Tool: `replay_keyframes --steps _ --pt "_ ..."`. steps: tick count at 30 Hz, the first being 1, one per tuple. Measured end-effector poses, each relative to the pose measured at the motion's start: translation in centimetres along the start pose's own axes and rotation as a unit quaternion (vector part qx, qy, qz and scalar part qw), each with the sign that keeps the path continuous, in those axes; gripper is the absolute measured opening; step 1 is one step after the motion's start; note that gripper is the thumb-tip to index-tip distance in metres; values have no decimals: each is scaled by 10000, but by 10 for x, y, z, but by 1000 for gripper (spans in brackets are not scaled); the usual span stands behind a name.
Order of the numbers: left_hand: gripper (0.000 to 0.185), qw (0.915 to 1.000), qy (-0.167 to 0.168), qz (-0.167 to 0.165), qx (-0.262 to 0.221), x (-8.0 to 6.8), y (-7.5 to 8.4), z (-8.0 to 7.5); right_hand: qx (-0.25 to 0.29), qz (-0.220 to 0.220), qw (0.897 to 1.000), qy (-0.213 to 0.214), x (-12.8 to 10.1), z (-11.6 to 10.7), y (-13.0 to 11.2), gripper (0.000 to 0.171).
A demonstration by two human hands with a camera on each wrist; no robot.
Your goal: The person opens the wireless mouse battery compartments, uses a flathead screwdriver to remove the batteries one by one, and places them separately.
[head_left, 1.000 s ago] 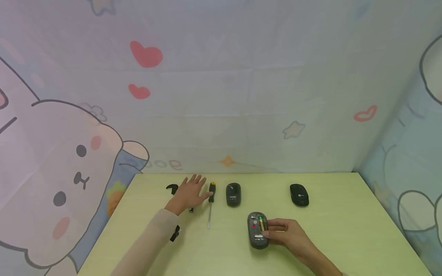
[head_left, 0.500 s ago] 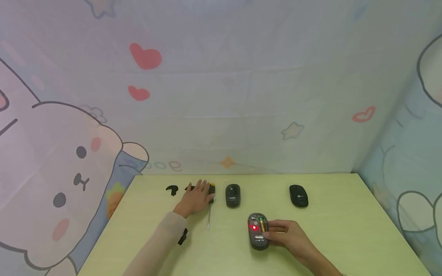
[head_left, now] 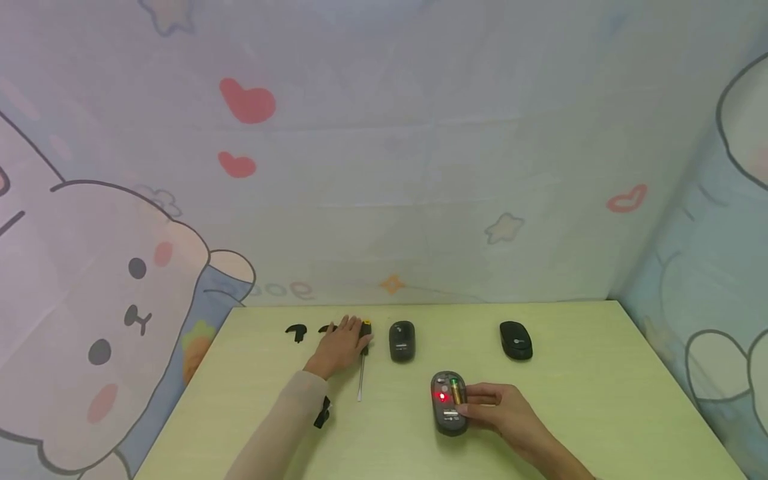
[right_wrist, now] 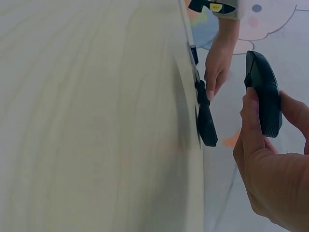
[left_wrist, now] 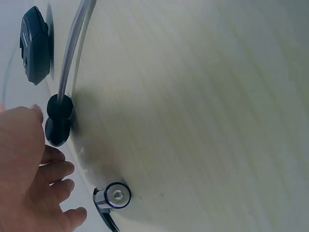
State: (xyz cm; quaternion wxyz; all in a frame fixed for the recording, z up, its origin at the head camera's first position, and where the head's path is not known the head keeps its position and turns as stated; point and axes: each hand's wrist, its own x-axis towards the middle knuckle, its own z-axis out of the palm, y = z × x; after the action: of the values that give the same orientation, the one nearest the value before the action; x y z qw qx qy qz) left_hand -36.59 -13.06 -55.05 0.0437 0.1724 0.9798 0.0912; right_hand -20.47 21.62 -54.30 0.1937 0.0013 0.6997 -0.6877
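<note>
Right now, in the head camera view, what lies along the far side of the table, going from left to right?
Small black curved piece → left hand → screwdriver → dark mouse → black mouse.

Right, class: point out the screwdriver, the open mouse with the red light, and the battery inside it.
screwdriver (head_left: pixel 361 380), head view, on its metal shaft
open mouse (head_left: pixel 447 417), head view, on its lower body
battery (head_left: pixel 455 389), head view, on its gold casing

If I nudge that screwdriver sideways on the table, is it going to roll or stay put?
Likely to roll: the screwdriver has a round handle and a thin straight shaft lying flat on the smooth table. It looks stiff. The left hand by its handle may check it.
</note>
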Motion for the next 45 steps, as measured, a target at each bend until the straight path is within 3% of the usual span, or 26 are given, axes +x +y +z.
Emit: replay_keyframes --steps 8,15,23,33,39,45 --pt "63 9997 180 -71 -143 6 -3 7 48 -89 9999 -98 -1 -2 -4 65" --pt "57 9989 360 -194 -223 10 6 9 100 -126 9998 -111 -2 -1 -3 66" --pt "30 9970 493 -390 -459 16 17 3 38 -88 9999 -66 -2 -1 -2 67" --pt "40 9930 938 -601 -389 24 31 0 70 -142 9998 -135 1 -1 1 66" --pt "37 9900 949 -1016 -219 29 31 -1 160 -197 9994 -252 2 2 1 65" --pt "47 9831 1140 -1021 -1004 28 31 -14 164 -322 9991 -238 -1 -3 -1 63"
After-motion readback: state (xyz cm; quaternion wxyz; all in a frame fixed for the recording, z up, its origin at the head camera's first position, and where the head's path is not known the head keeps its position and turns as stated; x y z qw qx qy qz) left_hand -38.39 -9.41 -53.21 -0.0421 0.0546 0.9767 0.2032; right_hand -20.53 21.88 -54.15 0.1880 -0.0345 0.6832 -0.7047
